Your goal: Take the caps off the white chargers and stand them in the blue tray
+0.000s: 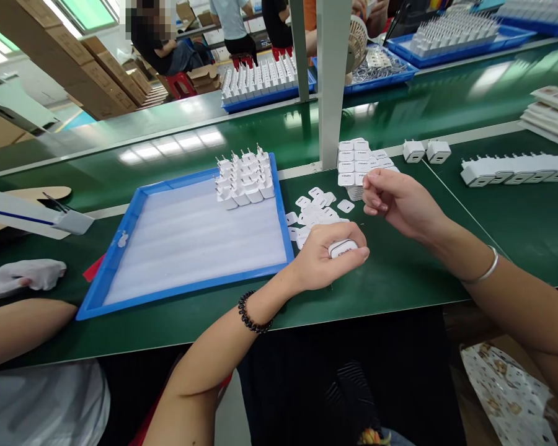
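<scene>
My left hand [326,255] is closed around a white charger plug [343,248], whose printed end face shows between thumb and fingers. To its upper right, my right hand [393,201] has its fingers curled into a pinch; whatever is in them, if anything, is hidden. Just beyond that hand are neat stacks of white printed cover plates [353,162]. Loose cover plates [314,210] with small slots lie scattered behind my left hand. Left of them, a blue tray [186,277] with a white liner holds several white chargers [245,176], pins up, in its far right corner.
Two chargers [421,151] stand behind my right hand, and a row of chargers [518,170] sits farther right. A grey post [331,87] rises at the bench's back. At left, a neighbour's gloved hand [25,277] rests near the tray. Filled blue trays [270,93] stand across the line.
</scene>
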Tool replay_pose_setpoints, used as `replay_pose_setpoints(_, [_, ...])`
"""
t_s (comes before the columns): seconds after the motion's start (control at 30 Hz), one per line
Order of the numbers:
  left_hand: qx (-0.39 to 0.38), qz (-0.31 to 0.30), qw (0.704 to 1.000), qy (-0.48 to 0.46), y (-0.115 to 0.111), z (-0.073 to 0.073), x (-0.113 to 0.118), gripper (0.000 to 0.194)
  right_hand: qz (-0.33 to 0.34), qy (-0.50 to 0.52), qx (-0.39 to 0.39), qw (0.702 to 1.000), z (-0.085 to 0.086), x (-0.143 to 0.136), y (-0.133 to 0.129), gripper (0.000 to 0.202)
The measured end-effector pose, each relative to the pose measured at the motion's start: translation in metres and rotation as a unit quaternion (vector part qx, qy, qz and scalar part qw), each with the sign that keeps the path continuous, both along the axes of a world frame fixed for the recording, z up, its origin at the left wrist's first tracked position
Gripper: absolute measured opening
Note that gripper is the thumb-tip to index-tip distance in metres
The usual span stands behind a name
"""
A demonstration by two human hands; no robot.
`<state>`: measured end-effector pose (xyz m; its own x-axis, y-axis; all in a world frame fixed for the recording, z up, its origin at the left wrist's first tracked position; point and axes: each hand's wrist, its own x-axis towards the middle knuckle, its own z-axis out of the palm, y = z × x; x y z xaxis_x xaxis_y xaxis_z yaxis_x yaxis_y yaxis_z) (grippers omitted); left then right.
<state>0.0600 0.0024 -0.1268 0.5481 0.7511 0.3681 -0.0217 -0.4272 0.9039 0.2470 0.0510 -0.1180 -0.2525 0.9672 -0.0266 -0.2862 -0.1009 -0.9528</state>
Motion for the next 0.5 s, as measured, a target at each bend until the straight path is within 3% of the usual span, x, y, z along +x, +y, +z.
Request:
replay_pose_setpoints(0.2, [-0.008,-0.048,0.998,-0.031,0.0010,0.0039,-0.0023,0.045,-0.014,0.003,-0.002,1.000,-0.0028,0.0025,0.0056,0.024])
replay_pose_setpoints(0.5, [0.021,-0.077,0.996,-0.039,0.0025,0.0085,-0.0066,0.040,0.003,-0.011,-0.021,1.000,-0.0035,0.0006,0.0050,0.022])
